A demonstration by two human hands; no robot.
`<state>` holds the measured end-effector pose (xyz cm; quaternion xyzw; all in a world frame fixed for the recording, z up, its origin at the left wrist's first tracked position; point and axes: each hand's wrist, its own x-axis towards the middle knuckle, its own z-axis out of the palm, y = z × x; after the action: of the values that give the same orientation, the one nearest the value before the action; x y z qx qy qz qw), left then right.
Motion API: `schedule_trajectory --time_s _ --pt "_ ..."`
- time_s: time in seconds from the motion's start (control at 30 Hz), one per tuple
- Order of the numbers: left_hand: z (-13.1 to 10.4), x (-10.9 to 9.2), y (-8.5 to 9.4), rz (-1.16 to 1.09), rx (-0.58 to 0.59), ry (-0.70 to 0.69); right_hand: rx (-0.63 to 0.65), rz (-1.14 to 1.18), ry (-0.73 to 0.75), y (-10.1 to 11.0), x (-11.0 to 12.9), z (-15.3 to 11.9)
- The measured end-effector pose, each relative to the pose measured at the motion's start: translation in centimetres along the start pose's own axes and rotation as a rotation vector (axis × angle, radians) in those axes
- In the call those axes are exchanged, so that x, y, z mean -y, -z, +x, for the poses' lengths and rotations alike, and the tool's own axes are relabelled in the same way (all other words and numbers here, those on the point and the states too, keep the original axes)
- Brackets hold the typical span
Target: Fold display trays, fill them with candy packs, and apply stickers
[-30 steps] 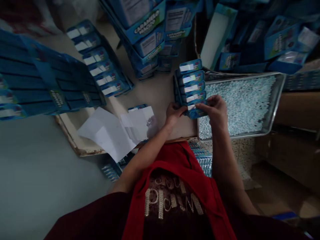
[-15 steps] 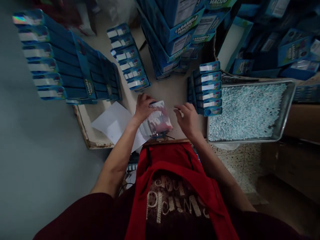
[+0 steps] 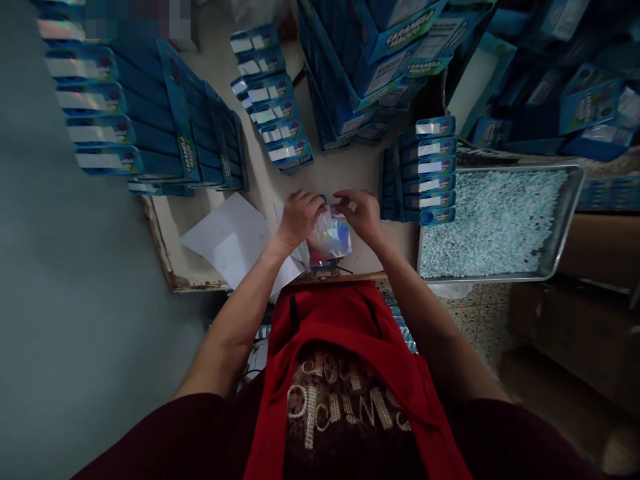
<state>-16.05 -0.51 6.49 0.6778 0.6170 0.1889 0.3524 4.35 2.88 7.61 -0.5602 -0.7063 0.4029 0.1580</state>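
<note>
A shiny plastic pouch (image 3: 330, 237) with a rainbow sheen lies near the table's front edge. At its upper left corner my left hand (image 3: 301, 217) pinches the rim with curled fingers. My right hand (image 3: 361, 215) grips the upper right of the same pouch between thumb and fingers. Something blue shows beneath the pouch, mostly hidden. A white paper sheet (image 3: 235, 243) lies left of the pouch, partly under my left forearm.
Stacks of blue boxes stand at the left (image 3: 150, 127), the middle back (image 3: 273, 100) and the right (image 3: 435, 173). Taller blue cartons (image 3: 385, 67) rise behind. A metal tray (image 3: 570, 220) of pale blue pellets sits at right. A wall (image 3: 75, 320) borders the left.
My right hand has moved left onto the pouch's upper edge, where it was apart before. My left hand has shifted along the top. The whole view has moved slightly.
</note>
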Motion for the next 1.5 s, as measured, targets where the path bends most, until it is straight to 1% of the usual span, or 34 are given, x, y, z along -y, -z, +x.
schedule_trajectory --time_s 0.07,0.13,0.2,0.27,0.37,0.43,0.5,0.57,0.67,0.73,0.8,0.87,0.9,0.93,0.97,1.03,1.07,1.1,1.13,1.2,1.23,1.3,1.33,1.4,1.43,1.47,1.5 --pt "0.3 -0.7 0.1 -0.112 -0.021 0.065 -0.042 -0.212 0.091 0.3 0.8 -0.7" --pt "0.7 -1.0 0.4 -0.253 -0.056 0.141 -0.038 -0.340 0.146 -0.1 1.4 -1.4" --pt "1.0 -1.0 0.5 -0.383 -0.057 0.216 -0.015 -0.388 0.163 -0.9 1.6 -2.3" --pt "1.1 -0.8 0.6 -0.473 -0.025 0.278 0.014 -0.408 0.174 -1.8 1.3 -3.4" --pt "0.8 -0.4 0.5 -0.520 -0.020 0.327 0.079 -0.422 0.193 -2.9 0.5 -5.3" --pt "0.4 -0.4 0.5 -0.506 -0.007 0.321 0.111 -0.423 0.191 -3.0 0.0 -6.4" --pt "0.1 -0.5 0.4 -0.433 0.011 0.298 0.119 -0.423 0.175 -2.5 0.0 -7.2" --pt "0.0 -0.6 0.2 -0.300 -0.002 0.282 0.112 -0.429 0.160 -1.7 0.4 -8.0" --pt "0.1 -0.9 -0.1 -0.108 -0.042 0.277 0.086 -0.413 0.120 0.3 1.8 -9.5" --pt "0.0 -1.4 -0.4 -0.017 -0.061 0.262 -0.003 -0.328 0.064 2.0 2.8 -10.8" --pt "-0.2 -2.6 -0.7 0.031 -0.138 0.233 -0.166 -0.133 -0.023 3.9 3.6 -12.1" --pt "-0.6 -4.6 -1.2 -0.024 -0.236 0.198 -0.332 0.154 -0.149 5.9 3.9 -12.9" --pt "-0.7 -5.9 -1.6 -0.117 -0.250 0.183 -0.386 0.305 -0.214 6.8 3.8 -13.1" --pt "-0.8 -7.1 -2.1 -0.257 -0.220 0.174 -0.418 0.443 -0.272 7.6 3.6 -13.2" --pt "-0.9 -8.3 -2.7 -0.428 -0.155 0.172 -0.431 0.558 -0.317 8.3 3.2 -13.3" --pt "-0.9 -10.4 -4.1 -0.762 0.023 0.190 -0.429 0.714 -0.368 9.3 2.4 -13.2" --pt "-0.8 -11.2 -4.8 -0.873 0.095 0.213 -0.423 0.756 -0.382 9.7 1.9 -13.2" --pt "-0.7 -11.7 -5.5 -0.932 0.135 0.246 -0.416 0.779 -0.395 9.9 1.5 -13.1" --pt "-0.7 -12.1 -6.1 -0.944 0.141 0.284 -0.404 0.786 -0.410 10.0 1.0 -13.1" --pt "-0.7 -12.6 -7.0 -0.900 0.104 0.335 -0.375 0.771 -0.444 10.1 0.1 -13.1" --pt "-0.8 -12.7 -7.2 -0.866 0.085 0.326 -0.366 0.755 -0.459 10.1 -0.4 -13.1" --pt "-0.9 -13.0 -7.0 -0.758 0.053 0.225 -0.350 0.682 -0.488 10.1 -1.2 -13.3" --pt "-0.9 -13.2 -6.6 -0.678 0.018 0.158 -0.341 0.621 -0.502 10.1 -1.6 -13.4" --pt "-0.9 -13.6 -5.7 -0.496 -0.107 0.060 -0.309 0.520 -0.529 10.0 -1.9 -13.9" --pt "-0.8 -13.8 -5.1 -0.426 -0.175 0.036 -0.285 0.503 -0.541 10.0 -1.9 -14.3" --pt "-0.8 -13.9 -4.5 -0.386 -0.215 0.022 -0.252 0.508 -0.547 10.1 -1.8 -14.7" --pt "-0.7 -14.1 -3.9 -0.375 -0.218 0.013 -0.210 0.527 -0.549 10.1 -1.5 -15.2"
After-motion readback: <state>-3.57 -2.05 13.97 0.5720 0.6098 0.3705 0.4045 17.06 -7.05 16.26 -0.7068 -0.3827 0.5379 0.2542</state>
